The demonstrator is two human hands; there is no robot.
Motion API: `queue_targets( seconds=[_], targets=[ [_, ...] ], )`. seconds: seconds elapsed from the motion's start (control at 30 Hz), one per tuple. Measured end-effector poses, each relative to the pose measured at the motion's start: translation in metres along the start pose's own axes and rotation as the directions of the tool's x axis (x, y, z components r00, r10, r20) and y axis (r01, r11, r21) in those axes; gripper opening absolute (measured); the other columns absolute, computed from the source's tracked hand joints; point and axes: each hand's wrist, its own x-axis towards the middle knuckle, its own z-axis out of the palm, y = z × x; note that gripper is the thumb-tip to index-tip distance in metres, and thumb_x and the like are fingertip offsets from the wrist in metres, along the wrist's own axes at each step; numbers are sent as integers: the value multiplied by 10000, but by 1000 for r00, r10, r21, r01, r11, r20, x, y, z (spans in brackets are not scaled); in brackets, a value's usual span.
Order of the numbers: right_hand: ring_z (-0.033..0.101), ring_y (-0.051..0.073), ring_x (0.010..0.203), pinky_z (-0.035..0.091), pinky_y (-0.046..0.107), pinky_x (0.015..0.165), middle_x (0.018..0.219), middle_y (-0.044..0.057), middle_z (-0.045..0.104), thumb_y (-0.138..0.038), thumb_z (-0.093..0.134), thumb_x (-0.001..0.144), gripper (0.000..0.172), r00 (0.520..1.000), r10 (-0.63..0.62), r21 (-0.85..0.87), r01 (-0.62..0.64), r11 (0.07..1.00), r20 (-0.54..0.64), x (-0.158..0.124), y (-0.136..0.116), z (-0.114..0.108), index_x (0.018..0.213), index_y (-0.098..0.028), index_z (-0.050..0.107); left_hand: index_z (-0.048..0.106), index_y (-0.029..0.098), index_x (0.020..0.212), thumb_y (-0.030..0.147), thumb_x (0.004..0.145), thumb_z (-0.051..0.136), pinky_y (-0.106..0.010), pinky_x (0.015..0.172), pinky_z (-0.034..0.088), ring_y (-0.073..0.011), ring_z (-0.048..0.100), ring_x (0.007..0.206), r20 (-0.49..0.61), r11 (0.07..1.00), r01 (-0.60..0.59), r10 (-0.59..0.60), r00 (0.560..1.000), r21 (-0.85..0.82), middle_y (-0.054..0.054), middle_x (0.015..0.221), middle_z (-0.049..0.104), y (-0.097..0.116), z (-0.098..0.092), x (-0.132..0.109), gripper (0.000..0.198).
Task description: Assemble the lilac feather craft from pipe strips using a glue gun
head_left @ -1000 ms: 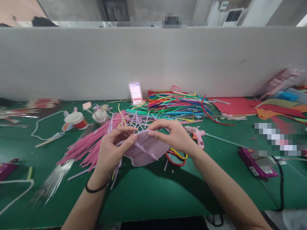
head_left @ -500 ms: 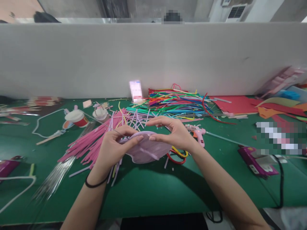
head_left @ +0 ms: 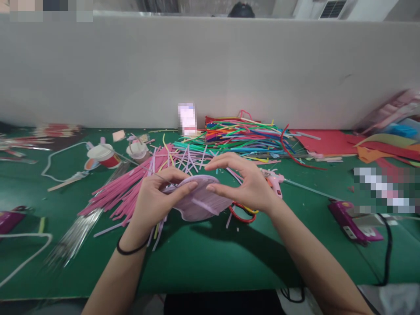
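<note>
A light purple, translucent curved piece (head_left: 200, 203) with a rounded rim is held above the green table. My left hand (head_left: 159, 194) pinches its left upper edge between thumb and fingers; a thin wire runs up and left from there. My right hand (head_left: 244, 181) is at the piece's right side, thumb and fingers apart, with the thumb tip near or against the rim; whether it touches is unclear. Behind and left of my left hand lies a bundle of pink pipe cleaners (head_left: 121, 192). Red and yellow scissor handles (head_left: 244, 214) show below my right hand.
Multicoloured pipe cleaners (head_left: 243, 135) are piled by the grey partition (head_left: 131, 70). A pink glue gun (head_left: 274, 181) lies right of my right hand. Lidded cups (head_left: 105, 156) stand back left. A purple power strip (head_left: 354, 223) and red sheets (head_left: 324, 144) are on the right.
My right hand has opened wider and moved slightly right, its thumb drawing back from the piece's face. My left hand keeps its pinch. The view has tilted down a little.
</note>
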Motion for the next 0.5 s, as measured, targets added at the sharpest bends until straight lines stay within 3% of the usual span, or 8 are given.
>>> queue_targets(
  seconds=[0.17,0.5],
  targets=[
    [671,177,982,521,354,915,962,24,736,-204,698,831,73,999,43,94,-45,995,13,0,4,13,901,-215,680,754,222,740,288,775,783,-310,615,511,-194,663,680,17,1000,-20,20,1000,-12,-28,721,722,2,0,-1,80],
    [674,186,985,510,365,941,909,15,732,-185,692,827,41,998,33,87,-29,996,-47,-1,6,20,834,-218,668,750,221,749,286,795,773,-289,613,500,-173,652,676,38,998,-65,64,997,23,-13,728,714,4,-3,-1,84]
  ],
)
